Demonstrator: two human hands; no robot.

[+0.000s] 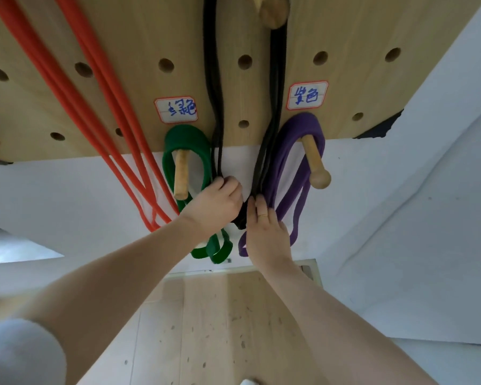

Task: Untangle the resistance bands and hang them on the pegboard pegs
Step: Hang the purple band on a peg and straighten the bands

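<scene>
Black band [216,107]: long doubled loop, hung from the upper peg [272,11] of the pegboard [122,37]; two runs drop near-vertically, long axis straight down the board, meeting at the bottom between the two hands. Left hand [214,202]: fingers curled round the left run, just beside the green band. Right hand [264,232]: fingers extended along the right run and the gathered bottom end; whether they pinch it cannot be told. Both hands equally close; the band rises directly above the fingers.

Green band [189,140]: hung on its lower left peg [181,176], tail behind the left wrist. Purple band [295,140]: hung on its lower right peg [315,165], touching the black run. Orange band [95,107]: hanging diagonally at left. Handwritten labels [307,95] above the lower pegs.

Status, judged: all bands hung; black one under final straightening.
</scene>
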